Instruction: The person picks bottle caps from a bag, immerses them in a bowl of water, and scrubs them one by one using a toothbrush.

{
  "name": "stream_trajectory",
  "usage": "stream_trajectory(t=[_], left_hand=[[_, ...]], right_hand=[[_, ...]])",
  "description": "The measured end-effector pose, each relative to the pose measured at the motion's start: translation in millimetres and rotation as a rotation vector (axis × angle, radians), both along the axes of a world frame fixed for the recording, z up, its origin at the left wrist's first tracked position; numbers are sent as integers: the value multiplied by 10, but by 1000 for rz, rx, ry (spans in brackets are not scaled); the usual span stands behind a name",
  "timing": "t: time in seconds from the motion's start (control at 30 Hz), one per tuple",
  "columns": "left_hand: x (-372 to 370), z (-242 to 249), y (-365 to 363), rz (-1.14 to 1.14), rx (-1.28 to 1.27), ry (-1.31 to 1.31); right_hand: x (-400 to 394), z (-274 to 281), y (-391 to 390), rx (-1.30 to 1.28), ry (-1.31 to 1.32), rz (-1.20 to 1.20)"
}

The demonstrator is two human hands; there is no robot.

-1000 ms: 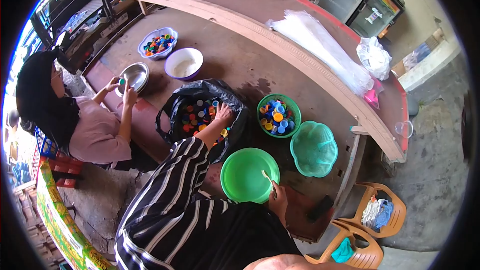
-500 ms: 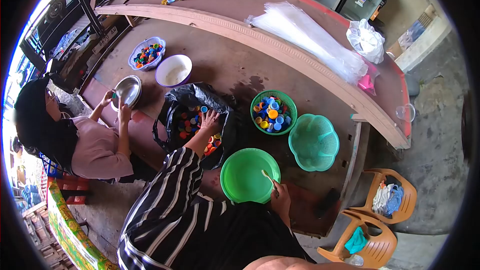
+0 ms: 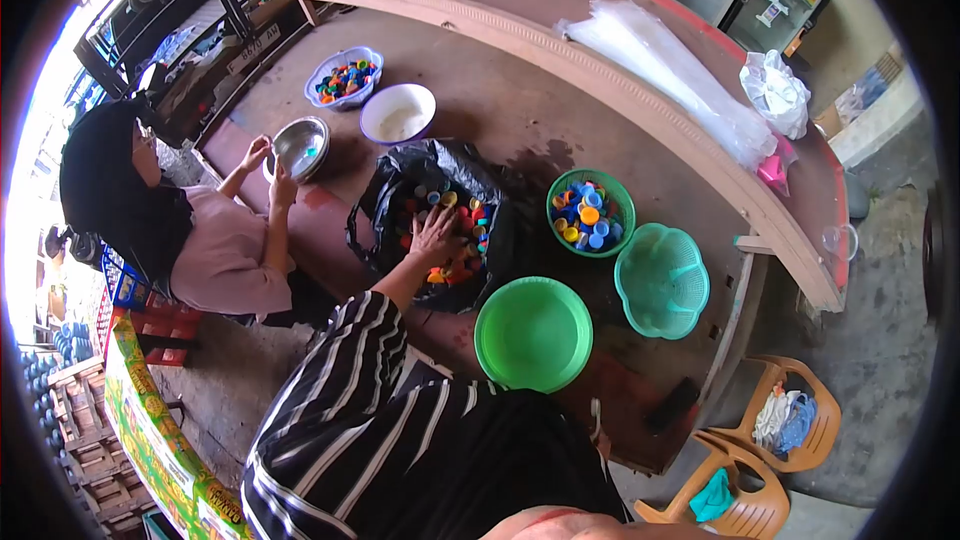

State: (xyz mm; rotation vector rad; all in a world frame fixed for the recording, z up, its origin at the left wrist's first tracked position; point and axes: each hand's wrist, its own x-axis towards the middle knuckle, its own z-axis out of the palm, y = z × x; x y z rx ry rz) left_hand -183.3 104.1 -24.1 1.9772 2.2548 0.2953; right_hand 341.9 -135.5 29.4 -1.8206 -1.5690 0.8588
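My left hand point(image 3: 437, 233) reaches into a black plastic bag point(image 3: 497, 175), its fingers spread on the colourful bottle caps point(image 3: 462, 268) inside. A slim pale stick point(image 3: 597, 410), like a toothbrush handle, pokes up beside my dark clothing at the lower right. My right hand point(image 3: 603, 443) is around its lower end, and most of that hand is hidden. Between the two hands stands a green basin point(image 3: 535, 335). Just beyond it, a green basket point(image 3: 627, 231) holds blue, yellow and white caps. A pale green, flower-shaped basket point(image 3: 658, 285) stands at its right.
A person point(image 3: 225, 260) at the left holds a metal bowl point(image 3: 300, 147). Behind the bag are a white bowl point(image 3: 398, 112) and a scalloped basket point(image 3: 312, 90) of caps. A raised wooden ledge point(image 3: 640, 105) carries plastic sheeting point(image 3: 670, 80). Orange chairs point(image 3: 825, 420) stand at the right.
The view has shifted, so the table contents appear farther right. My left hand has moved over the caps within the bag. My right hand has drawn back from the basin's rim with the stick.
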Motion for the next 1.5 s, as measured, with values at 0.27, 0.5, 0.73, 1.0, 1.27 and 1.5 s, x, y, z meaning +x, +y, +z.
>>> stream_trajectory(t=[0.27,0.5,0.73,1.0,1.27,1.5], left_hand=[[-101,-26,-202,83,110,-75],[-46,39,156,95,101,-39],[36,119,466,119,-172,19],[56,170,570,221,-82,-126],[145,448,267,552,403,-897],[467,480,-424,492,298,-1838]], right_hand=[[156,6,-452,-292,-62,-71],[134,106,-388,-290,-74,-16],[139,178,-399,-313,-79,-7],[45,277,-236,-298,-104,26],[-660,684,623,-8,-258,280],[-1397,482,1365,166,-502,474]])
